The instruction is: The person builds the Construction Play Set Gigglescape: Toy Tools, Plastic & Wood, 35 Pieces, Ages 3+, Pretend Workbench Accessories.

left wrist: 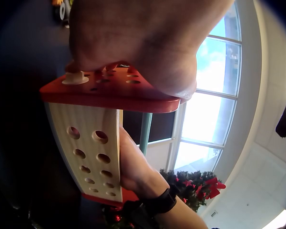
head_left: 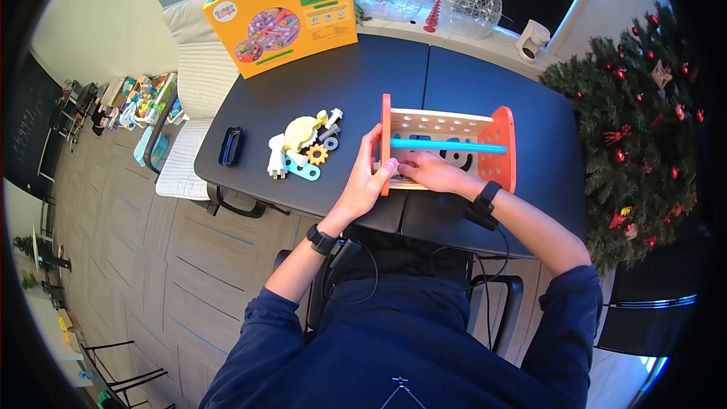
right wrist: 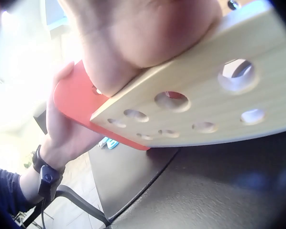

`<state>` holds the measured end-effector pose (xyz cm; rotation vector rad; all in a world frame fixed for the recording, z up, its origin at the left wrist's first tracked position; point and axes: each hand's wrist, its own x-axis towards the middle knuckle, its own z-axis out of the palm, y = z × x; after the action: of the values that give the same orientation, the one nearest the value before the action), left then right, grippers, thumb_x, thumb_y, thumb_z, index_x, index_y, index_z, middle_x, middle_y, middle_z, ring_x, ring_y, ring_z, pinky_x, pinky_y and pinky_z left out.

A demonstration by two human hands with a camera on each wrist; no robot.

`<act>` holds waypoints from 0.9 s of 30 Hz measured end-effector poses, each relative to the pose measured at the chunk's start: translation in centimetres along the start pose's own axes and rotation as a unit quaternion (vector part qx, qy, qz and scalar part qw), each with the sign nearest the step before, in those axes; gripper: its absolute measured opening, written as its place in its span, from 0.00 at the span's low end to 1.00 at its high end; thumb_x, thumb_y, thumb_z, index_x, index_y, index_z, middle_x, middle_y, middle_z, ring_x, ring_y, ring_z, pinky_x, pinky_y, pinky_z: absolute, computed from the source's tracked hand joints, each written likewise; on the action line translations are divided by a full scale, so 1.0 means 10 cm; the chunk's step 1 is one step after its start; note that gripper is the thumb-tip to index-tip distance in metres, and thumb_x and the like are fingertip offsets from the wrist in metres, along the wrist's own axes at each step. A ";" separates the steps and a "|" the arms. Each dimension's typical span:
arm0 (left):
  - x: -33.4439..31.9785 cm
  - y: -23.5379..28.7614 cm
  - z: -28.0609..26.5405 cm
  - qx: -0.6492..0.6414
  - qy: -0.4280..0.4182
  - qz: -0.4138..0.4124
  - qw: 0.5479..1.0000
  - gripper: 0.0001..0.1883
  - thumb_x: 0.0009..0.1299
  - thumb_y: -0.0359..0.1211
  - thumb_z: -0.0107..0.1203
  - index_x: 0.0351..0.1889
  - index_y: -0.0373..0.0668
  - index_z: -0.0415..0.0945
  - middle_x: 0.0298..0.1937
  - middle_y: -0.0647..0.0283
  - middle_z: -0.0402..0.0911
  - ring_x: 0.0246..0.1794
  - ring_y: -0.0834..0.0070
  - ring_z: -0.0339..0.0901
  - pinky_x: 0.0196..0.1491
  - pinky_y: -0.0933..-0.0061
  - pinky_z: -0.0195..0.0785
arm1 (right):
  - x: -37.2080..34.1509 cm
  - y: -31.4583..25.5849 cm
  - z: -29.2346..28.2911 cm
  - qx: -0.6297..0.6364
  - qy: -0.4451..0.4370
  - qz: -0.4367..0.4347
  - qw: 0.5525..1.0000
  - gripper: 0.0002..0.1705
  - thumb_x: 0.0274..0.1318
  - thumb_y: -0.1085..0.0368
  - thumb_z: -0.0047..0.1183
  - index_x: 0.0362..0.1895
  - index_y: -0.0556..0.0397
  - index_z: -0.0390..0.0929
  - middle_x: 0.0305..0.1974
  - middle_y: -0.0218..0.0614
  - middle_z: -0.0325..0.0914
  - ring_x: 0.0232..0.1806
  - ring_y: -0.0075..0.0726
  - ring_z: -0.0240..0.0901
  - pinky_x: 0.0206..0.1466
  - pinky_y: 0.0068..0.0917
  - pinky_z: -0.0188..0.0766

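Note:
A wooden toy box frame with red end panels [head_left: 503, 148] and pale perforated boards [left wrist: 88, 148] stands on the dark table. My left hand [head_left: 369, 182] grips its left red panel [left wrist: 105, 90], fingers on the outer face and thumb at the near edge. A cream round-headed piece [left wrist: 75, 78] sits at that outer face. My right hand [head_left: 435, 173] reaches over the near board, its fingertips pinching a small pale piece at the panel's inner side, partly hidden. In the right wrist view the palm [right wrist: 152, 38] lies against the board's edge. A blue rod [head_left: 447, 146] spans the frame.
Left of the frame lie a yellow piece [head_left: 301, 133], an orange gear [head_left: 317, 154], a turquoise strip [head_left: 304, 170], white pieces and grey hardware. A dark case [head_left: 231, 146] is near the left edge. A yellow box [head_left: 284, 19] stands behind; a decorated tree [head_left: 628, 136] is at the right.

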<state>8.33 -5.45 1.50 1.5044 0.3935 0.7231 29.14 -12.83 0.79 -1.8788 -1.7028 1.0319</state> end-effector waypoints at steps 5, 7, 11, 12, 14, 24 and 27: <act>0.00 0.00 0.00 0.000 -0.001 0.003 1.000 0.43 0.79 0.40 0.57 0.86 0.37 0.48 0.83 0.48 0.59 0.87 0.56 0.53 0.82 0.49 0.51 | 0.01 0.01 0.01 0.021 0.007 -0.003 1.000 0.23 0.74 0.54 0.56 0.61 0.59 0.76 0.45 0.49 0.84 0.52 0.49 0.82 0.58 0.46 0.76; 0.00 0.02 0.02 -0.005 0.000 0.005 1.000 0.43 0.79 0.41 0.57 0.86 0.37 0.48 0.83 0.48 0.59 0.87 0.56 0.53 0.82 0.49 0.51 | -0.02 -0.07 -0.06 0.020 -0.026 0.014 0.999 0.23 0.75 0.54 0.56 0.61 0.59 0.76 0.46 0.50 0.84 0.52 0.51 0.82 0.59 0.46 0.76; 0.00 0.03 0.01 0.002 0.000 0.003 1.000 0.43 0.79 0.42 0.56 0.86 0.37 0.48 0.83 0.47 0.59 0.87 0.56 0.54 0.82 0.49 0.51 | 0.02 0.00 0.01 -0.007 0.006 -0.016 1.000 0.22 0.75 0.55 0.56 0.61 0.58 0.75 0.49 0.51 0.83 0.54 0.53 0.82 0.60 0.48 0.75; 0.01 0.03 0.01 0.001 -0.001 0.001 1.000 0.43 0.79 0.42 0.56 0.86 0.37 0.48 0.83 0.47 0.59 0.87 0.56 0.54 0.82 0.50 0.51 | 0.00 -0.02 0.00 -0.003 0.011 -0.005 1.000 0.21 0.75 0.55 0.55 0.60 0.59 0.76 0.50 0.51 0.83 0.55 0.53 0.82 0.60 0.49 0.75; 0.01 0.00 0.00 -0.002 -0.003 -0.003 1.000 0.43 0.79 0.42 0.56 0.86 0.37 0.48 0.83 0.47 0.59 0.87 0.56 0.54 0.82 0.50 0.52 | -0.01 -0.08 -0.02 -0.007 0.005 0.002 1.000 0.21 0.76 0.54 0.53 0.59 0.60 0.77 0.52 0.52 0.83 0.56 0.55 0.81 0.61 0.49 0.75; 0.00 -0.05 0.01 0.020 0.003 0.027 0.999 0.43 0.79 0.43 0.56 0.86 0.36 0.48 0.83 0.46 0.59 0.86 0.55 0.55 0.83 0.50 0.50 | 0.19 0.19 0.09 -0.022 -0.005 -0.049 0.999 0.18 0.77 0.57 0.50 0.54 0.60 0.80 0.48 0.54 0.83 0.55 0.56 0.80 0.60 0.50 0.74; 0.00 -0.07 0.00 0.026 0.003 0.027 0.999 0.43 0.79 0.43 0.56 0.86 0.35 0.48 0.83 0.46 0.59 0.86 0.54 0.55 0.83 0.50 0.50 | 0.23 0.24 0.06 0.004 -0.022 -0.051 0.998 0.19 0.77 0.57 0.50 0.54 0.61 0.79 0.49 0.54 0.83 0.56 0.56 0.80 0.60 0.50 0.74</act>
<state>8.51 -5.41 0.80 1.5668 0.3804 0.7660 30.24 -11.16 -1.93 -1.7569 -1.7973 1.0452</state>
